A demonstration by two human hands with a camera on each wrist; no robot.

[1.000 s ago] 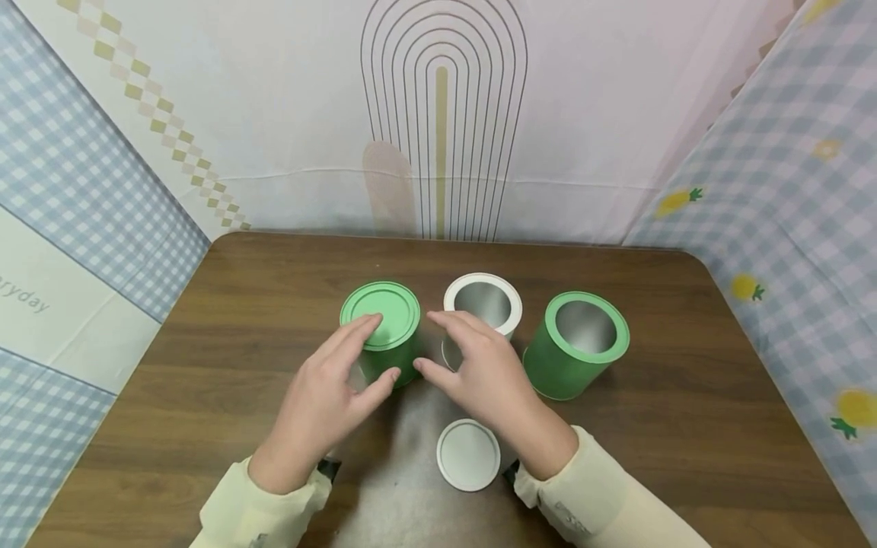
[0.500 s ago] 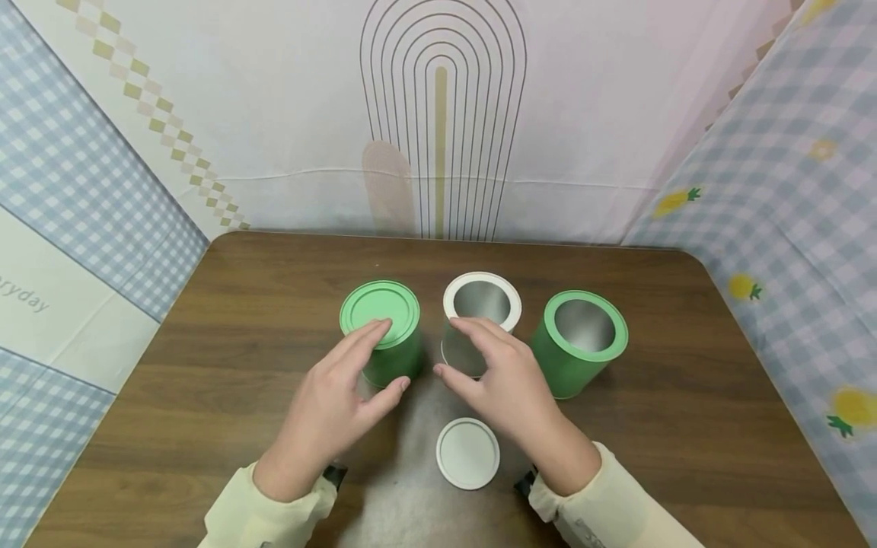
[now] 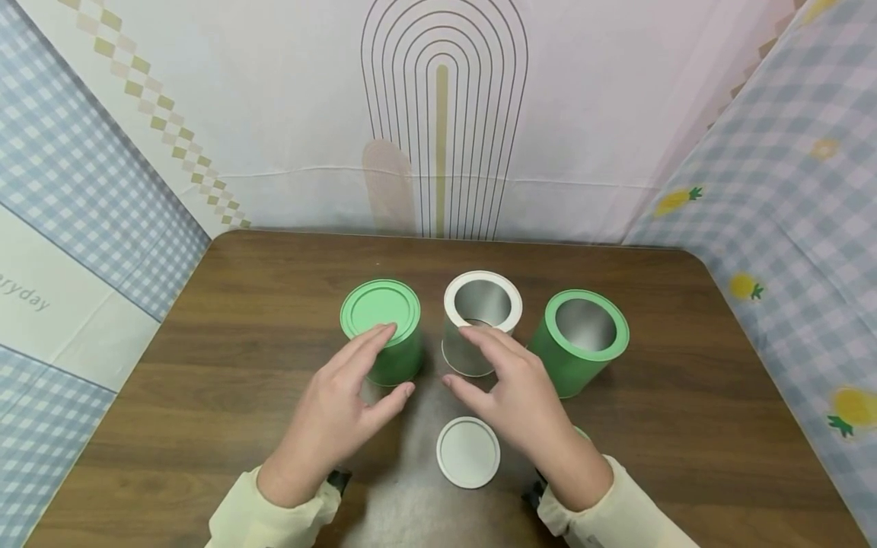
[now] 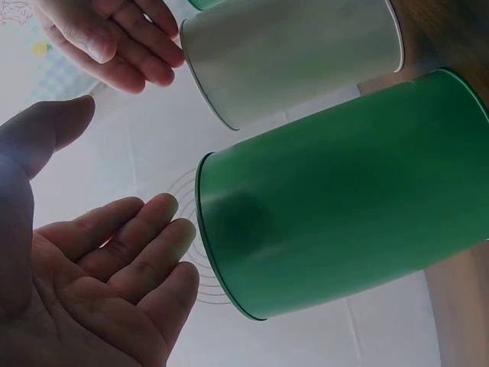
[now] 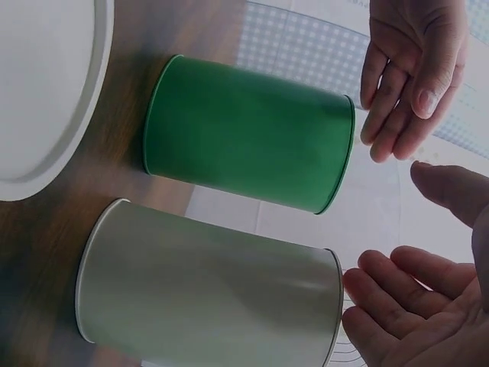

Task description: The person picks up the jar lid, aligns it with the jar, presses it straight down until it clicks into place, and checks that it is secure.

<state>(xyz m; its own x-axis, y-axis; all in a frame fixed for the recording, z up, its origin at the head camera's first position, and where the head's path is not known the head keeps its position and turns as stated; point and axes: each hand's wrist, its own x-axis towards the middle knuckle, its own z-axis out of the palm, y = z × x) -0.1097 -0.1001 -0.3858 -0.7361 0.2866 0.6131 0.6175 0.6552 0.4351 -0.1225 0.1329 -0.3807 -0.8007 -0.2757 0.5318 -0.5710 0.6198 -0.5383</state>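
Observation:
My left hand (image 3: 339,403) hovers in front of a green can (image 3: 380,307) capped with a green lid, its fingertips overlapping the lid's near edge in the head view. In the left wrist view those straight fingers (image 4: 153,264) and the thumb are spread apart with nothing between them. My right hand (image 3: 521,392) hovers likewise in front of an uncovered white can (image 3: 462,352), relaxed and holding nothing. Its fingertips come right up to the can's rim in the right wrist view. A round white lid (image 3: 468,453) lies flat on the table between the two wrists.
An uncovered green can (image 3: 565,369) stands to the right of the white one, its metal inside showing. A bit of green edge (image 3: 582,432) peeks out behind my right wrist. The brown wooden table (image 3: 253,304) ends at a hanging patterned cloth (image 3: 288,137).
Both hands have drawn back slightly toward me, the right also shifting right, so more of the white can shows. A green edge now appears behind the right wrist. The cans and white lid stay put.

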